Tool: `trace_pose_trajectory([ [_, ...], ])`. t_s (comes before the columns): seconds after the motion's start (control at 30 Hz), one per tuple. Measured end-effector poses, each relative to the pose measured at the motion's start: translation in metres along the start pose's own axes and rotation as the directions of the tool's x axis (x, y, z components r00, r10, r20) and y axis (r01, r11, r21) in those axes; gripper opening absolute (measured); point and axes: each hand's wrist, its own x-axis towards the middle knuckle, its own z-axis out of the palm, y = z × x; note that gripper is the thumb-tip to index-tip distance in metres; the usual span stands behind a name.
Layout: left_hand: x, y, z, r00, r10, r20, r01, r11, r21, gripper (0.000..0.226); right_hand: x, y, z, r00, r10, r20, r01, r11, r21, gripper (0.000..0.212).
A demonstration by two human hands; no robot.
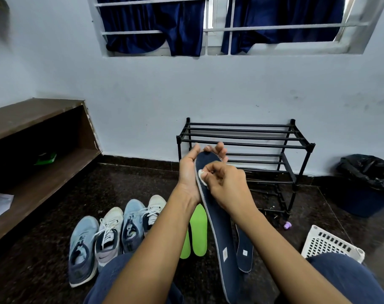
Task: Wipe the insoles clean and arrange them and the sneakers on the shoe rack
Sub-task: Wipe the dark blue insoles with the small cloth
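A barred window with navy curtains tops a pale wall above dark floor.

Sneakers in a row, insoles to their right, shoe rack behind, basket far right.

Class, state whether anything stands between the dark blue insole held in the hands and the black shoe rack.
Nothing visible does. The dark blue insole, gripped by the left hand, is held up before the black metal shoe rack; the four sneakers and green insoles lie on the floor to the left.
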Motion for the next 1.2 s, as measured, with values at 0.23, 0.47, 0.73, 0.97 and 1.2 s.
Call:
trace_pose_trajectory([
  [0.23, 0.000, -0.007, -0.004, 0.999, -0.010, -0.051, 0.022, 0.974, 0.228, 0.037, 0.007, 0.008, 0.006, 0.992, -0.074, -0.100, 0.055, 0.981, -0.185, 0.014],
  [0.47, 0.000, -0.011, -0.006, 0.997, -0.017, -0.082, 0.040, 0.953, 0.300, 0.046, 0.014, 0.005, 0.004, 0.976, -0.138, -0.166, 0.069, 0.928, -0.365, 0.028],
  [0.73, 0.001, -0.017, -0.009, 0.984, -0.075, -0.162, 0.126, 0.934, 0.333, 0.061, 0.023, 0.005, 0.002, 0.958, -0.128, -0.255, 0.019, 0.920, -0.391, 0.018],
  [0.97, 0.008, -0.006, -0.010, 0.998, 0.041, -0.054, -0.033, 0.988, 0.148, 0.050, 0.012, -0.006, 0.000, 0.993, 0.099, 0.057, -0.103, 0.992, 0.068, 0.013],
  [1.2, 0.006, 0.009, -0.005, 0.995, 0.090, -0.040, -0.092, 0.994, -0.062, 0.055, -0.008, -0.015, -0.011, 0.909, 0.083, 0.408, -0.265, 0.872, 0.413, 0.012],
])
